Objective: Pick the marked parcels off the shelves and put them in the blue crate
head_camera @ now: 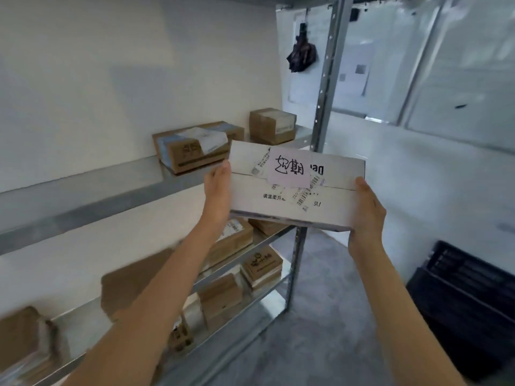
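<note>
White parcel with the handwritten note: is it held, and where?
Yes. The flat white cardboard parcel is held by its two short ends, left hand and right hand, off the shelf.

a single head-worn wide-angle camera supplied the only view. it looked forward and slightly down from the person's eye level, close to a metal shelf unit [320, 112] on the left. both forearms entered from the lower edge. straight lines bowed toward the frame borders. the floor [320, 316] filled the lower right. no second view overlapped it.
</note>
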A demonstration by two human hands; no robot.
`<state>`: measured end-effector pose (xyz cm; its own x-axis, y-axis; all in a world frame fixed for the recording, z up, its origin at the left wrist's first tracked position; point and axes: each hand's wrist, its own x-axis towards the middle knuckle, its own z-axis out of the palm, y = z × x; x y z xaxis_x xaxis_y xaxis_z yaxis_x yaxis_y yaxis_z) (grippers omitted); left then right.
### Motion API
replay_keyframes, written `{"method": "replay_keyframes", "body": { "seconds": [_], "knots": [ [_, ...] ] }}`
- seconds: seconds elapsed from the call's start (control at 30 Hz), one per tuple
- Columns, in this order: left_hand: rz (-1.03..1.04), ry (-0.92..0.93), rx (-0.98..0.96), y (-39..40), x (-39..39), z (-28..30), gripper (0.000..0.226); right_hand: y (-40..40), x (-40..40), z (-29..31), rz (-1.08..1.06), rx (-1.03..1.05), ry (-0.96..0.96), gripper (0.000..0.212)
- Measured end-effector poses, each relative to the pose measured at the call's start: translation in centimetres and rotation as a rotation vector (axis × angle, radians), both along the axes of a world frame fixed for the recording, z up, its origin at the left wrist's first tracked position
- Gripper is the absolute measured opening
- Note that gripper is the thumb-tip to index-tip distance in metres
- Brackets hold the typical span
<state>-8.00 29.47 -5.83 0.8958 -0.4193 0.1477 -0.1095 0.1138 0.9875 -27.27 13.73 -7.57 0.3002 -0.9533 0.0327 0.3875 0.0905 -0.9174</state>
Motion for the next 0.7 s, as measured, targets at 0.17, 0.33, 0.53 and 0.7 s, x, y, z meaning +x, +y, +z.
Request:
{"method": "replay_keyframes", "body": {
  "seconds": [0.17,0.33,0.53,0.7],
  "knots": [
    [-0.144,0.061,0.127,-9.0,-5.7,-3.1,0.050,-5.3,-7.6,-3.4,-0.144,0.005,0.143,0.039],
    [-0.328,-0.046,0.196,-16.0,-10.6,-6.3,0.039,-10.1,-13.6,-6.5,-0.267,0.024,0.215,0.013],
    [-0.493,-0.102,0.284,-22.9,-15.2,-10.6,0.027,-14.1,-19.2,-10.8,-0.375,0.090,0.330,0.024],
    [-0.531,0.040,0.396,-27.5,-17.7,-15.5,0.029,-16.9,-22.7,-14.0,-0.475,0.121,0.486,0.021]
  ]
}}
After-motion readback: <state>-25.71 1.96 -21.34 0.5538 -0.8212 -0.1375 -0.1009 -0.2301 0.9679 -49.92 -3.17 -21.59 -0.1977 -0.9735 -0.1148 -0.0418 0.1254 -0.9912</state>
